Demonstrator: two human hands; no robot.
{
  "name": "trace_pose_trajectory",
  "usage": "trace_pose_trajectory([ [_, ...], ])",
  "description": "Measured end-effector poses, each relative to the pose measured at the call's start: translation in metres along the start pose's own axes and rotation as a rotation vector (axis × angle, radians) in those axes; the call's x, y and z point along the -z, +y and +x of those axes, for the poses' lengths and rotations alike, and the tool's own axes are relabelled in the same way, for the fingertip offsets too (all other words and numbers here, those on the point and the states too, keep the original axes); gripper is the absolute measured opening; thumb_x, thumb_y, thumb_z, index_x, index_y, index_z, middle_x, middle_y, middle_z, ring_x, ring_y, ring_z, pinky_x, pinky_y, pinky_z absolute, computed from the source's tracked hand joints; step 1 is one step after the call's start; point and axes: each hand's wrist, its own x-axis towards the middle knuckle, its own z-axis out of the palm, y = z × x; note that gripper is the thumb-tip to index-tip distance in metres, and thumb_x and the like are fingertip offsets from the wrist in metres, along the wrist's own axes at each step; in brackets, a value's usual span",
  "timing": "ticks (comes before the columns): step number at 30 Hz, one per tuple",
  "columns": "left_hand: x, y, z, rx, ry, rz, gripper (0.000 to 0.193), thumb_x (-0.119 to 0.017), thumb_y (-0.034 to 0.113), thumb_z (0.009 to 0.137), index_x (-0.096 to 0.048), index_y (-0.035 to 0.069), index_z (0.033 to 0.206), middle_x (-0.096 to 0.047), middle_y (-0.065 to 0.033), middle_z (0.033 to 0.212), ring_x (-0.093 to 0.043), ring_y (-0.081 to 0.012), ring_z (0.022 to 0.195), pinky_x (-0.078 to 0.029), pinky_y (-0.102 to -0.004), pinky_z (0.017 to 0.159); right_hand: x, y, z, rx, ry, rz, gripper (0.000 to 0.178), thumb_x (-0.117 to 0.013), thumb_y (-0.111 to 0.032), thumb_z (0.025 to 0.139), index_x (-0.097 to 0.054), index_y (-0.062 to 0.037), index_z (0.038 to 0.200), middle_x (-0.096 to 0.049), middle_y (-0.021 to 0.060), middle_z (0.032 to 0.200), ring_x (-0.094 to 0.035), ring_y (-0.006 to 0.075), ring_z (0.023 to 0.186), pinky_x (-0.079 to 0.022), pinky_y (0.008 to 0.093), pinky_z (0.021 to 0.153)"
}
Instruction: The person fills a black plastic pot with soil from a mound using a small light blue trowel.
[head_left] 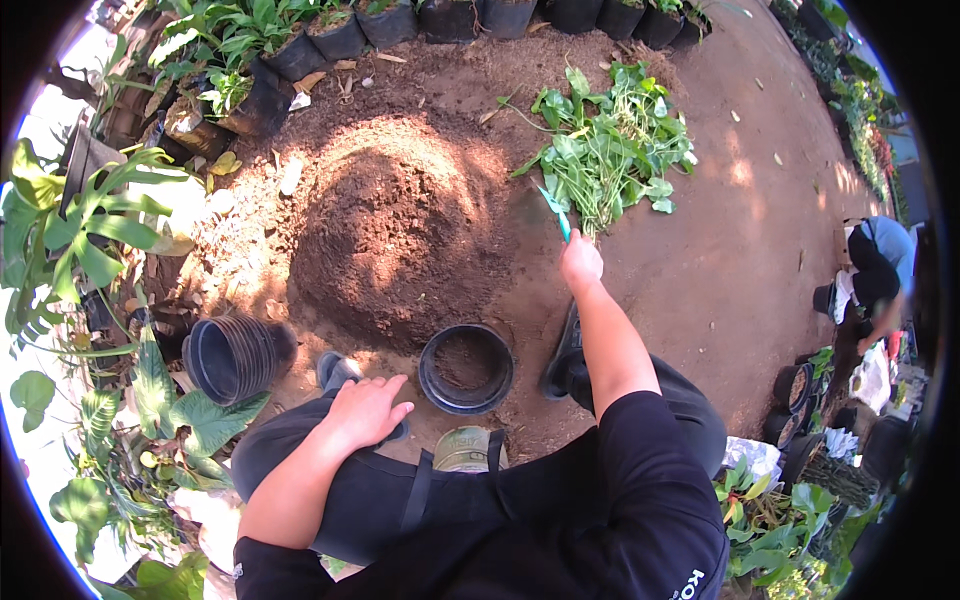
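My right hand reaches forward, shut on a small teal-handled trowel whose tip points at a pile of loose green leafy plants. My left hand rests open on my left knee, holding nothing. A black plastic pot with some soil in it stands on the ground between my feet. A big mound of brown soil lies just beyond it.
A stack of empty black pots lies on its side at the left. Potted plants line the far edge and the left side. Another person crouches at the right among more pots.
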Motion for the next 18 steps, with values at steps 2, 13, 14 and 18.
trace_pose_trajectory([
  [2,0.0,-0.001,0.002,0.003,-0.006,0.017,0.047,-0.046,0.036,0.086,-0.043,0.005,0.122,-0.057,-0.0167,0.102,-0.054,-0.0306,0.098,-0.039,-0.0439,0.083,-0.015,0.007,0.013,0.101,0.022,-0.083,0.023,-0.042,-0.016,0.085,-0.049,-0.0058,0.105,-0.054,0.0152,0.099,-0.058,0.0308,0.09,-0.049,0.0412,0.073],
  [13,0.001,0.001,0.0,-0.036,0.015,0.015,0.048,-0.045,0.036,0.086,-0.042,0.005,0.123,-0.057,-0.0159,0.102,-0.054,-0.03,0.097,-0.04,-0.0434,0.082,-0.053,0.046,-0.065,0.291,-0.013,-0.118,0.034,-0.043,-0.015,0.082,-0.041,-0.0058,0.115,-0.054,0.0153,0.098,-0.058,0.031,0.088,-0.049,0.0413,0.07],
  [14,0.003,0.001,-0.002,-0.03,0.012,0.012,0.048,-0.045,0.036,0.086,-0.042,0.005,0.123,-0.057,-0.0159,0.102,-0.054,-0.03,0.097,-0.04,-0.0433,0.082,-0.056,0.048,-0.074,0.277,-0.007,-0.099,0.034,-0.044,-0.016,0.083,-0.041,-0.0058,0.115,-0.054,0.0155,0.098,-0.058,0.0311,0.088,-0.049,0.0415,0.07],
  [18,0.003,0.001,-0.004,-0.034,0.017,0.026,0.048,-0.045,0.036,0.086,-0.042,0.005,0.123,-0.057,-0.0159,0.102,-0.054,-0.0299,0.096,-0.04,-0.043,0.081,-0.057,0.055,-0.084,0.215,0.034,0.062,0.035,-0.046,-0.019,0.081,-0.042,-0.0082,0.114,-0.054,0.0171,0.094,-0.057,0.0357,0.084,-0.047,0.0454,0.07],
])
